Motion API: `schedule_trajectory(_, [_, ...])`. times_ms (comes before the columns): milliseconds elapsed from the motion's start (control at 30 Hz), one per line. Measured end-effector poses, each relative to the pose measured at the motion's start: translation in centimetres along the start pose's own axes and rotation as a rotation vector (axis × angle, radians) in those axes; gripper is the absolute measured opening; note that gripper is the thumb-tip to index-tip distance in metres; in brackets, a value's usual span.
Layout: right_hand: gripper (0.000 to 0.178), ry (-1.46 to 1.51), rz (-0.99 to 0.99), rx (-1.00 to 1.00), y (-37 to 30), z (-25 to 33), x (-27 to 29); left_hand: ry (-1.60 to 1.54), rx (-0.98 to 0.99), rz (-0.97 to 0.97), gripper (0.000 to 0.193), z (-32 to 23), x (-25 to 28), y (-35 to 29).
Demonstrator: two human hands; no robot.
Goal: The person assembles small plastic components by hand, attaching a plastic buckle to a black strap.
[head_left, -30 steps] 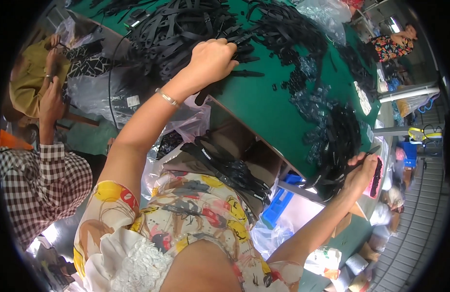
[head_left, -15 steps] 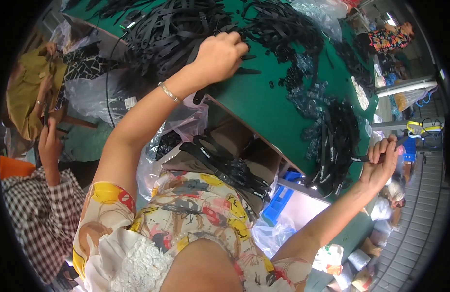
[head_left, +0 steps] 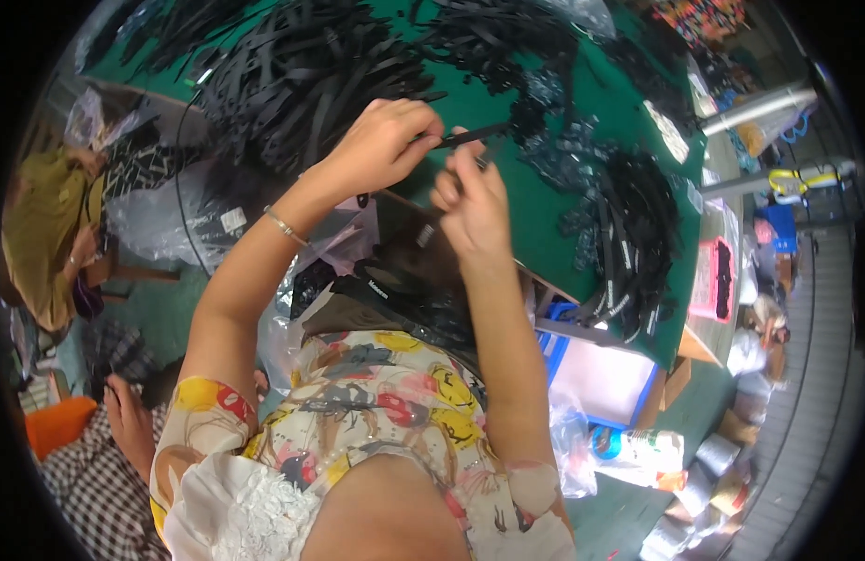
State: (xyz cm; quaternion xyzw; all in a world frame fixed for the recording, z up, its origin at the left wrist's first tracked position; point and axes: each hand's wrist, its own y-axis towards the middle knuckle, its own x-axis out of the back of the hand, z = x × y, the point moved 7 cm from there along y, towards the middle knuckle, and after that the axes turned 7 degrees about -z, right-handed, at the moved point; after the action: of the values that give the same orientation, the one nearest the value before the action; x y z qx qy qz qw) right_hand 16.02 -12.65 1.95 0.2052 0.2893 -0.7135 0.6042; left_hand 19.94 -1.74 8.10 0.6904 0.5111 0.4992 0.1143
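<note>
Over the near edge of the green table, my two hands are close together. My left hand (head_left: 393, 138) pinches a narrow black strap (head_left: 489, 134), whose end points right over the tabletop. My right hand (head_left: 472, 201) is closed just beside it, fingers curled, with a dark piece of strap showing at its fingertips; the exact grip is partly hidden. Behind my left hand spreads a big pile of black straps (head_left: 302, 79). Farther right lie small black plastic pieces (head_left: 535, 117) and a bundle of black straps with white print (head_left: 629, 234). More printed straps (head_left: 372, 280) rest on my lap.
A second heap of black straps (head_left: 498, 37) lies at the far side of the table (head_left: 545, 229). Below the right edge are a blue-rimmed crate (head_left: 605, 383) and plastic bags. A pink container (head_left: 711, 280) stands right. Another person in checked clothing (head_left: 100, 467) sits at left.
My right hand has come from the far right side of the table to meet my left hand. My left hand has drawn back from the strap pile. The view has shifted a little.
</note>
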Motion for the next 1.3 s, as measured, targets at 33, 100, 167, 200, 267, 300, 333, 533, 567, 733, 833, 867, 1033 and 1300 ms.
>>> schedule_trajectory(33, [0.012,0.018,0.002,0.029,0.7,-0.1,-0.3,-0.034,0.000,0.023,0.009,0.1,-0.2,-0.2])
schedule_trajectory(100, [0.007,0.048,-0.048,0.079,0.3,0.5,-1.0,-0.187,0.061,0.101,0.012,0.3,-0.1,-0.2])
schedule_trajectory(167, [0.005,0.053,-0.048,0.134,-1.3,2.1,-1.2,-0.236,0.199,0.134,0.018,1.7,0.0,-0.8])
schedule_trajectory(200, [0.006,0.092,-0.077,0.201,-2.5,3.7,-1.3,-0.180,0.241,0.124,0.022,2.4,0.0,-1.2])
schedule_trajectory(267, [0.005,0.144,-0.002,0.331,-5.0,6.6,-0.8,-0.071,0.198,0.144,0.021,2.9,-0.2,-1.5])
schedule_trajectory(300, [0.003,0.145,0.068,0.371,-6.0,7.7,-0.4,-0.021,0.192,0.147,0.019,3.1,-0.3,-1.6])
schedule_trajectory(333, [0.004,0.078,0.117,0.421,-6.9,8.9,0.4,-0.028,0.191,0.152,0.019,2.6,-0.7,-1.5])
schedule_trajectory(533, [0.016,-0.137,-0.016,0.540,-13.1,13.5,5.5,-0.235,0.005,0.047,0.017,-6.1,-7.6,1.0])
schedule_trajectory(567, [0.019,-0.123,-0.079,0.504,-14.0,13.5,6.3,-0.253,-0.081,0.075,0.019,-8.1,-9.4,1.2])
schedule_trajectory(733, [0.023,-0.195,-0.265,0.390,-16.8,13.0,9.5,-0.081,-0.288,0.164,0.020,-13.3,-17.6,1.3])
schedule_trajectory(833, [0.022,-0.187,-0.282,0.367,-17.7,12.3,11.4,-0.025,-0.359,0.180,0.018,-13.9,-18.4,2.1])
schedule_trajectory(867, [0.021,-0.175,-0.328,0.347,-18.0,11.8,12.1,-0.003,-0.382,0.209,0.018,-13.9,-18.4,2.2])
schedule_trajectory(1033, [0.019,-0.165,-0.360,0.318,-17.7,10.9,13.0,-0.159,-0.393,0.072,0.014,-13.9,-15.7,2.0])
schedule_trajectory(1300, [0.016,-0.103,-0.266,0.088,-15.4,7.1,10.4,-1.734,1.037,0.281,0.019,-12.1,-13.1,-6.1])
